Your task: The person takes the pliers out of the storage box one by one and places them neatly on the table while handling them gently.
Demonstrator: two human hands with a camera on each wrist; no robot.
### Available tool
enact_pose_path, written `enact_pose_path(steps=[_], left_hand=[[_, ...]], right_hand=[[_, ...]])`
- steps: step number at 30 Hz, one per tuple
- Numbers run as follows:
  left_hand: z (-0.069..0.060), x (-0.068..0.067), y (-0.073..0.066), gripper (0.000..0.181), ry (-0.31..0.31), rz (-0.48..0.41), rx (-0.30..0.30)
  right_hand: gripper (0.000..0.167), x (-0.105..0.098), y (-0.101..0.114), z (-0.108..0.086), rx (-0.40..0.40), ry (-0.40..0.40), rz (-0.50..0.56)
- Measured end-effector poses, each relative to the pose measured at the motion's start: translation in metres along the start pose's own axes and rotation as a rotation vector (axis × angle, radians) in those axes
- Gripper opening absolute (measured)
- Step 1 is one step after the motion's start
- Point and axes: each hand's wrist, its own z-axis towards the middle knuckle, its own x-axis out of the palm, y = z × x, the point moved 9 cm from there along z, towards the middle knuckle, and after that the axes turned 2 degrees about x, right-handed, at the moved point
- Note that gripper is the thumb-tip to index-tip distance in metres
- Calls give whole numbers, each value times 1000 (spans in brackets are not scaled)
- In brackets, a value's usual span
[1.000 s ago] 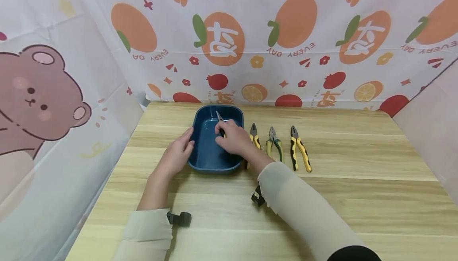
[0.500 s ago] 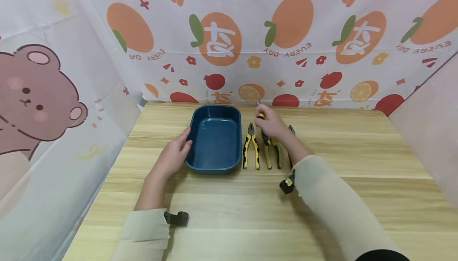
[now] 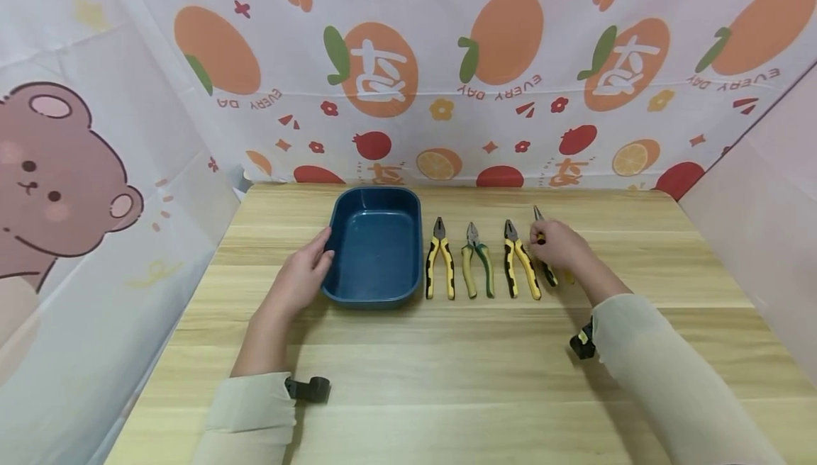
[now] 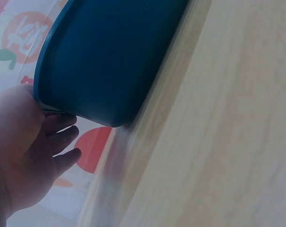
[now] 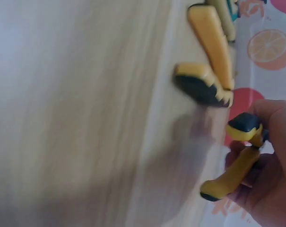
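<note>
My left hand [image 3: 300, 272] touches the left side of a dark blue rectangular bin [image 3: 373, 303]; its fingers are loosely extended along the outer wall in the left wrist view. At the right end of a row of tools, my right hand [image 3: 563, 245] grips needle-nose pliers [image 5: 233, 176] with yellow and black handles. Their slim tip points away from me, and the joint is hidden by the fingers. Just left of that hand lie yellow-black pliers [image 3: 523, 259]. Further left are green-handled pliers [image 3: 488, 266] and another yellow-black pair [image 3: 449, 259] beside the bin.
Everything stands on a light wooden table [image 3: 459, 373]. A fruit-printed cloth [image 3: 440, 47] hangs along its back edge, and a bear-printed cloth [image 3: 70, 167] hangs on the left.
My right hand has lifted the needle-nose pliers out of the bin and carried them right, past the other pliers, to the row's right end. The left hand has stayed at the bin.
</note>
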Motion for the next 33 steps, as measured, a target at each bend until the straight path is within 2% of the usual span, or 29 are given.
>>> enact_pose_path(steps=[5,19,33], left_hand=[[-1,0,1,55,-2,-9,-1],[-1,0,1,55,-3,-16,-6],[-1,0,1,55,2,-21,-13]], right_hand=[[9,14,-14,-2,-8,58,-66],[11,17,-28,-5,69,21,-125],[22,14,-29,-8,33,-12,-105]])
